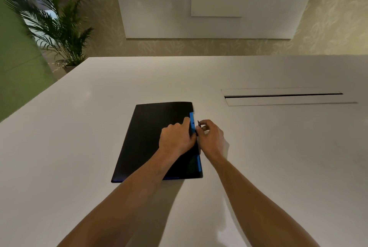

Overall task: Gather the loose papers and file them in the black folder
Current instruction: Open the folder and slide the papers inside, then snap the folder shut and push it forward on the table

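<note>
The left hand (176,137) lies knuckles-up on the black folder (151,141), pressing down near its right edge; its fingers are curled loosely, the forefinger stretched toward the blue strip (192,122) that runs along that edge, and it closes on nothing that can be seen. The right hand (211,137) sits just beside the folder on the table side of the same edge, thumb and forefinger pinched on a small dark tab or clasp (198,123) that stands up at the folder's rim; what exactly that piece is cannot be told, it is too small and partly covered by the fingertips. The two hands nearly touch across the edge; both bare forearms run back toward the bottom of the view and are cut off there.

The folder lies closed and flat on the white table (79,127), directly beneath and to the left of the hands, its long side running away from the person and slightly tilted; more blue shows lower on the right edge and along the near edge, partly hidden by the left forearm; whether papers are inside cannot be seen.

To the right, well apart from the folder, a long narrow slot with a flap (282,96) is set into the tabletop. Beyond the far left corner stands a potted palm (57,27), beside a green panel (18,63) cut off at the frame's left.
</note>
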{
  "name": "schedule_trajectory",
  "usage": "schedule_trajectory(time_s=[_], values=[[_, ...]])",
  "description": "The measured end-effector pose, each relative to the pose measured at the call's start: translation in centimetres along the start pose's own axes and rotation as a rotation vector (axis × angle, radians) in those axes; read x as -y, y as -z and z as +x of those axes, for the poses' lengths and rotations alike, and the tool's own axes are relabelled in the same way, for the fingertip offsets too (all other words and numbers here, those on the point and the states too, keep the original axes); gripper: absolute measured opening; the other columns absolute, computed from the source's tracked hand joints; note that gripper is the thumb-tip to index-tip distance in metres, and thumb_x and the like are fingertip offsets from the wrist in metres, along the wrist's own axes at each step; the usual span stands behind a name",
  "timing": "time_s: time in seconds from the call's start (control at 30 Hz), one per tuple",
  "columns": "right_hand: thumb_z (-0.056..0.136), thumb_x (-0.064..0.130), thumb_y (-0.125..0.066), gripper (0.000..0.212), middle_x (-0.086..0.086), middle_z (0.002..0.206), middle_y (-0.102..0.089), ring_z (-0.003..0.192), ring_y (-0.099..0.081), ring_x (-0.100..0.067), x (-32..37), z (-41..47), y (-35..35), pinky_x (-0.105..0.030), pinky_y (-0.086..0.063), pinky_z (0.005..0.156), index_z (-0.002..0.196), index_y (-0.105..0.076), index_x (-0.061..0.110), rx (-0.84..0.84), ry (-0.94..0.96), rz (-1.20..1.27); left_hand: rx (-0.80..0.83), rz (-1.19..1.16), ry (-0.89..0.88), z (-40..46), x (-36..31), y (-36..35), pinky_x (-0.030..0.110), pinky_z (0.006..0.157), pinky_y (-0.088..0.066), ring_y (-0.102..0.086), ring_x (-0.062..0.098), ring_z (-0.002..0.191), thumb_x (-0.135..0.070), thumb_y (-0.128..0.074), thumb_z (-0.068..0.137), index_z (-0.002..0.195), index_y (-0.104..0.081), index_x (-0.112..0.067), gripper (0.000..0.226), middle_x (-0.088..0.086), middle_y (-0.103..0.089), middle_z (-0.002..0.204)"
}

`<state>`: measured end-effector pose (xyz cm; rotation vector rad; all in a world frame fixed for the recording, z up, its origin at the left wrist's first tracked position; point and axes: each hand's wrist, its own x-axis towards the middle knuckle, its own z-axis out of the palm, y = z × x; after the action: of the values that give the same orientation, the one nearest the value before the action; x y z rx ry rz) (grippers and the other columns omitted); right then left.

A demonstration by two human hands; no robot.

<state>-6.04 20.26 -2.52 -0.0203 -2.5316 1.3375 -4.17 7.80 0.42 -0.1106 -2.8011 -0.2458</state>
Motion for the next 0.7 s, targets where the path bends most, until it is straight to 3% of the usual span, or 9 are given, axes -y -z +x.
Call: schedule_trajectory(time_s=[0.13, 0.23, 0.37, 0.47, 0.57, 0.7], values=[[0.096, 0.044, -0.057, 0.024, 0.009, 0.100, -0.065, 0.087, -0.063, -0.008, -0.3, -0.2, -0.2, -0.014, -0.044, 0.065, 0.113, -0.065, 0.028, 0.035, 0.057, -0.065, -0.078, -0.040, 0.053, -0.8, 0.9, -1.7, 0.028, 0.056, -0.034, -0.051, 0.013, 0.065, -0.049, -0.047, 0.094, 0.100, -0.056, -0.018, 0.033, 0.001, -0.062, 0.090], [0.096, 0.043, -0.057, 0.025, 0.008, 0.109, -0.068, 0.098, -0.061, -0.010, -0.5, -0.4, -0.3, -0.024, -0.051, 0.074, 0.114, -0.067, 0.029, 0.040, 0.150, -0.162, -0.116, -0.116, 0.055, -0.8, 1.7, -2.6, 0.027, 0.059, -0.036, -0.046, 0.011, 0.068, -0.035, -0.052, 0.095, 0.083, -0.060, -0.016, 0.024, 0.002, -0.059, 0.087], [0.097, 0.035, -0.057, 0.026, 0.001, 0.118, -0.068, 0.109, -0.058, -0.017, -0.5, -0.4, -0.8, -0.035, -0.049, 0.089, 0.119, -0.068, 0.024, 0.111, 0.271, -0.323, -0.121, -0.288, 0.095, -0.6, 2.2, -2.8, 0.030, 0.071, -0.045, -0.051, 0.013, 0.077, -0.026, -0.057, 0.093, 0.084, -0.064, -0.017, 0.014, 0.002, -0.061, 0.087], [0.099, 0.034, -0.054, 0.026, -0.001, 0.119, -0.067, 0.110, -0.056, -0.020, -0.6, -0.4, -0.9, -0.036, -0.045, 0.091, 0.118, -0.069, 0.024, 0.119, 0.308, -0.395, -0.151, -0.395, 0.115, -0.7, 2.4, -2.9, 0.030, 0.075, -0.049, -0.054, 0.012, 0.080, -0.019, -0.060, 0.091, 0.089, -0.062, -0.018, 0.003, 0.001, -0.061, 0.090], [0.100, 0.032, -0.053, 0.026, -0.003, 0.119, -0.066, 0.110, -0.056, -0.022, -0.6, -0.5, -0.9, -0.036, -0.043, 0.091, 0.117, -0.070, 0.022, 0.123, 0.335, -0.427, -0.144, -0.368, 0.053, -0.7, 2.7, -3.2, 0.032, 0.079, -0.050, -0.058, 0.016, 0.085, -0.014, -0.059, 0.091, 0.094, -0.068, -0.014, 0.009, 0.004, -0.064, 0.096], [0.101, 0.032, -0.050, 0.027, -0.003, 0.123, -0.063, 0.111, -0.055, -0.022, -0.3, -0.7, -1.0, -0.035, -0.041, 0.093, 0.121, -0.067, 0.022, 0.127, 0.344, -0.502, -0.139, -0.308, 0.010, -0.6, 2.8, -3.1, 0.033, 0.077, -0.050, -0.058, 0.016, 0.081, -0.017, -0.056, 0.092, 0.087, -0.070, -0.016, 0.015, 0.003, -0.068, 0.089]])
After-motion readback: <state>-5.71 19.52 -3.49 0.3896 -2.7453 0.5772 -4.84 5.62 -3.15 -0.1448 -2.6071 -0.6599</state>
